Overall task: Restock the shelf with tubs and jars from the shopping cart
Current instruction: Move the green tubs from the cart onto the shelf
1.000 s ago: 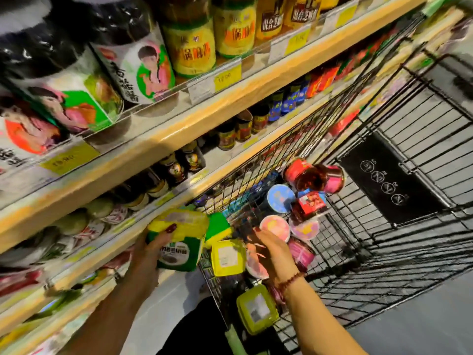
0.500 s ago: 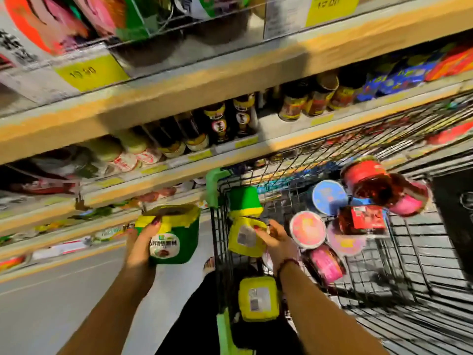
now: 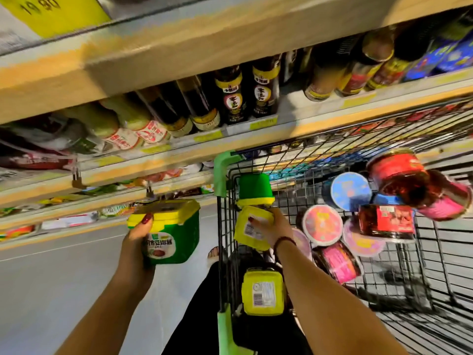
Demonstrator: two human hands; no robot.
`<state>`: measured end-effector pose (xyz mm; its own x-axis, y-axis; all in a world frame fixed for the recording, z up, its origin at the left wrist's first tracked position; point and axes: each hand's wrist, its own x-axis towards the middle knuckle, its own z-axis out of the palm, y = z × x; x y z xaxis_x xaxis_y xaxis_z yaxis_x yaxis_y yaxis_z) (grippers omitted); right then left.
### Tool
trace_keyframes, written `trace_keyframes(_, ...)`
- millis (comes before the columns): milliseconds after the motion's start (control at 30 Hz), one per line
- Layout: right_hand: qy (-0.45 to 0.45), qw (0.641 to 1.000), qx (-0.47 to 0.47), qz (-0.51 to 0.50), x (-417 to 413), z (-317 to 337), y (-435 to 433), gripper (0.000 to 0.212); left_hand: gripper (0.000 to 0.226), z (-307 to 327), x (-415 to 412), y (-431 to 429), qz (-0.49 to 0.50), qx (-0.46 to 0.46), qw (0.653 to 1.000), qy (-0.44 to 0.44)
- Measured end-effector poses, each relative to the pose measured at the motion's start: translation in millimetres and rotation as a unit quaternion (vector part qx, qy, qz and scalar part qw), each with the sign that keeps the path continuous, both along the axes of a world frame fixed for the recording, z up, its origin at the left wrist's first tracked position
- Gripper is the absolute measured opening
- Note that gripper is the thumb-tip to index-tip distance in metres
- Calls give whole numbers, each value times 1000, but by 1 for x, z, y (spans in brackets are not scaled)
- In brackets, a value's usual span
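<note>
We see left hand [image 3: 137, 242] fingers clamped on a green tub [image 3: 174, 233] outside the cart [image 3: 332, 160], right hand [image 3: 275, 224] fingers gripping a yellow-lidded tub [image 3: 252, 228] inside it.

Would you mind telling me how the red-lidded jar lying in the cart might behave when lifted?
The red-lidded jar looks like glass, so it is probably heavy and breakable. Round and lying on its side against other jars, it may roll if nudged.

In the shopping cart [image 3: 435, 254], right of the shelf [image 3: 179, 49] holding bottles [image 3: 265, 88], lie tubs [image 3: 263, 290] and jars [image 3: 396, 172].
</note>
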<state>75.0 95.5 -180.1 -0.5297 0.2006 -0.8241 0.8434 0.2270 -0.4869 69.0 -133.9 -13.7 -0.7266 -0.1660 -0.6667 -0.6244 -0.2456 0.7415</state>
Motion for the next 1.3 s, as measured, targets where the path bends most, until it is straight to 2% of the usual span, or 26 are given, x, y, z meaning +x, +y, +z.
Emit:
trace_keyframes(133,49,994,-6,-99,8,-2,-2,21,55,2,5,-1,2,8,1000,8)
trace_keyframes(267,87,978,-39,-187,13,-2,-3,27,51,2,4,-3,16,8,1000,13)
trace_keyframes(367,113,973,-31,-200,20,0,-3,28,49,3,4,-5,17,16,1000,19)
trace_keyframes(433,125,975,3,-186,25,3,-4,25,49,4,3,-6,15,18,999,22)
trace_keyframes(500,129,984,49,-117,26,7,-4,25,49,5,0,-7,10,14,1000,22)
trace_keyframes(567,119,987,103,33,27,8,-6,55,49,7,-1,-7,8,17,1000,18)
trace_keyframes(633,110,977,142,118,30,6,-9,86,50,7,-2,-8,11,26,999,16)
trace_keyframes(733,107,975,151,125,33,7,-14,107,48,7,-2,-9,15,35,999,20)
trace_keyframes(867,86,955,172,228,32,3,-9,126,54,6,-1,-13,10,39,999,12)
trace_keyframes(1000,112,936,202,266,37,-2,-5,122,54,4,0,-22,10,43,999,9)
trace_keyframes(1133,138,943,206,222,35,2,-5,111,55,7,-1,-30,17,39,999,-5)
trace_keyframes(1300,179,960,148,158,35,26,0,104,55,10,-5,-43,37,67,997,-17)
